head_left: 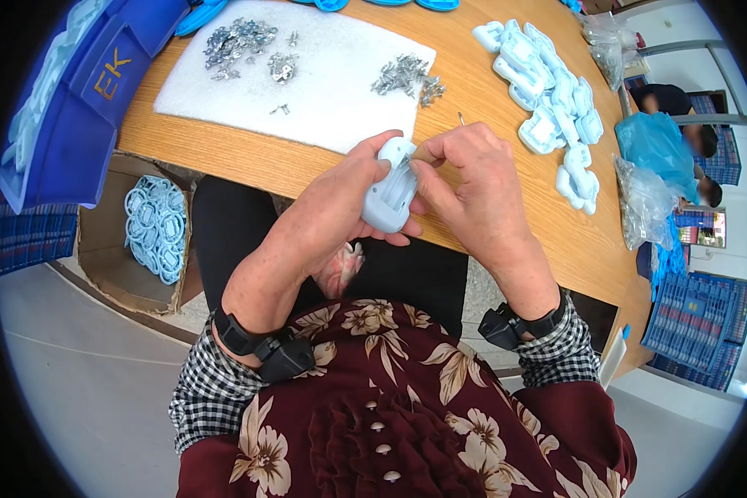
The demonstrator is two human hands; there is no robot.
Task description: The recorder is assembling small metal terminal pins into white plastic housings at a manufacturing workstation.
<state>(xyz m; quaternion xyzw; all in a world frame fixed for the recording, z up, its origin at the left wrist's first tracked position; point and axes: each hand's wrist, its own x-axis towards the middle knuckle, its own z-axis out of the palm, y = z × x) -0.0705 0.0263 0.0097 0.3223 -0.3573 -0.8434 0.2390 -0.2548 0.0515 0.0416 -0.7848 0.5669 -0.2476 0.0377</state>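
A light-blue moulded plastic housing (382, 204), long with rounded ends and a slot along its middle, is held over the table's near edge. My left hand (328, 199) wraps round it, thumb on its upper side and fingers beneath. At the housing's upper right, my right hand (477, 178) has thumb and forefinger pinched together at the slot; a small metal piece seems to show there, but I cannot make out its kind. Beyond my hands lies a white foam sheet (340, 108) bearing small metal parts (402, 76) in several heaps.
Light-blue plastic housings (548, 87) are piled on the wooden table (456, 70) at the right. A blue bin (83, 116) stands far left, above a cardboard box (108, 274) of light-blue ring-shaped parts (155, 228). Clear bags (646, 203) lie along the right; people (668, 100) are farther off.
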